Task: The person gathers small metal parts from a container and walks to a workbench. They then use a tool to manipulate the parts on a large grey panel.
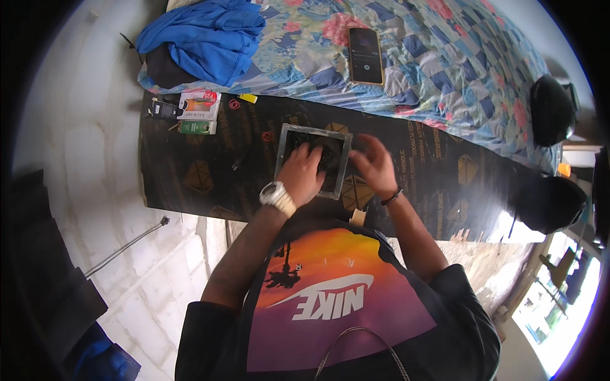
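A square box point(345, 166) with a grey rim and a dark inside lies on the black-faced board in front of me. My left hand point(303, 173), with a pale watch at the wrist, reaches over its left side, fingers spread and pointing down into it. Small dark contents point(326, 154) show beside the fingertips, too dim to name. Just past the box's right rim is my right hand point(376, 166), a dark bracelet on its wrist. Its fingers are loosely bent and apart, with nothing seen between them.
Behind the board point(432, 174) lies a flowered patchwork cover point(305, 57) with a phone point(366, 57) and blue cloth point(210, 44). Small packets point(199, 106) and a green tube point(197, 127) sit at the board's far left. Dark rounded objects point(549, 204) stand at the right.
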Demonstrator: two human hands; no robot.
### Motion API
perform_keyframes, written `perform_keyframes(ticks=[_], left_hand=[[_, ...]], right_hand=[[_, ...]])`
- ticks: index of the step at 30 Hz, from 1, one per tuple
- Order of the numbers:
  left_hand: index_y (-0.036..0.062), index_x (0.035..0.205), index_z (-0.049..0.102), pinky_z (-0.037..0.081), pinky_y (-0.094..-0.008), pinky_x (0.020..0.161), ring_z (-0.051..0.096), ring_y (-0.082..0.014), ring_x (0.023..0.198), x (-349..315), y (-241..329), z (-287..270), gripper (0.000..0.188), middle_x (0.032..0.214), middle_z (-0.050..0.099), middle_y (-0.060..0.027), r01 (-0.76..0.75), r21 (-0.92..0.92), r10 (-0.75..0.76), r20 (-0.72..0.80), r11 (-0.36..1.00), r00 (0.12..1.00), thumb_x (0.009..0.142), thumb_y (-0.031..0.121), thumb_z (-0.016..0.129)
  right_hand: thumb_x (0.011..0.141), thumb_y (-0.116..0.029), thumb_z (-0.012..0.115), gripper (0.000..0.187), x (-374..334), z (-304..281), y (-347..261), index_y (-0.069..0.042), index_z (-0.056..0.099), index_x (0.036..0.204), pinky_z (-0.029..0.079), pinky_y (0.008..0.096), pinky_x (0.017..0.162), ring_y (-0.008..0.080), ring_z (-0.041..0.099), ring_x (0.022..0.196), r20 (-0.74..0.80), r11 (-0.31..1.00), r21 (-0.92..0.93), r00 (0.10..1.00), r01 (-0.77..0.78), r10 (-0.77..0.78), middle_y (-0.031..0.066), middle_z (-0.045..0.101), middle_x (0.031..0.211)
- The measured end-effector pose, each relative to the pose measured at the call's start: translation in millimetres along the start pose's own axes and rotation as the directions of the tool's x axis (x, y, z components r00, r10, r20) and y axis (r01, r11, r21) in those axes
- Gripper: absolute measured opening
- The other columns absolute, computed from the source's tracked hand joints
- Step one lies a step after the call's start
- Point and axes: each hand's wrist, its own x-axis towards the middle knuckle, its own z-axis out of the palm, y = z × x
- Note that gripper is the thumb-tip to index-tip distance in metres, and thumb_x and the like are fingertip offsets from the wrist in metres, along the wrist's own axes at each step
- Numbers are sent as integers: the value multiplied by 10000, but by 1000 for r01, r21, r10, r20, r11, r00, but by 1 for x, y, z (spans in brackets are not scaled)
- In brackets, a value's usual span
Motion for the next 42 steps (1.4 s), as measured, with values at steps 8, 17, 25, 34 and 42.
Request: perform_keyframes(ticks=[8, 17, 25, 34, 42], left_hand=[[43, 1138, 580, 525, -530, 881, 624, -420, 1053, 26, -15, 16, 356, 1134, 603, -233, 11, 274, -68, 196, 962, 978, 798, 74, 681], [59, 1025, 613, 523, -473, 759, 654, -392, 900, -8, 8, -17, 165, 945, 660, -151, -41, -34, 47, 185, 999, 982, 863, 32, 634], [58, 1028, 686, 524, -440, 741, 639, -358, 864, -33, 7, -43, 204, 905, 641, -123, -119, 7, 118, 62, 993, 991, 849, -15, 623], [49, 941, 692, 498, -448, 786, 630, -342, 897, -55, -9, -32, 160, 937, 643, -102, -147, -35, 145, -46, 989, 988, 801, -13, 645], [54, 813, 656, 477, -433, 736, 616, -321, 827, -58, -32, -14, 126, 850, 638, -90, -179, -198, 138, -207, 964, 969, 703, -6, 649]], right_hand=[[810, -363, 783, 724, -28, 21, -5, -45, 517, 1404, 462, 365, 580, 204, 582, 588, 74, 991, -37, 989, -129, 131, 73, 576, 652], [830, -419, 764, 685, -32, 20, 8, -35, 566, 1361, 480, 362, 604, 202, 603, 619, 99, 987, 30, 983, -156, 152, 79, 588, 673], [841, -425, 755, 645, -30, 25, 15, -35, 590, 1328, 486, 374, 606, 227, 623, 631, 106, 987, 20, 982, -161, 158, 100, 605, 693], [929, -199, 617, 214, 31, 13, -65, -114, 742, 1080, 552, 432, 649, 346, 701, 761, 491, 691, -268, 712, 671, -502, 131, 713, 838], [893, -154, 629, 194, 57, 93, -76, -140, 791, 997, 596, 400, 747, 267, 743, 966, 761, 167, -631, 564, 757, 321, 74, 770, 1012]])
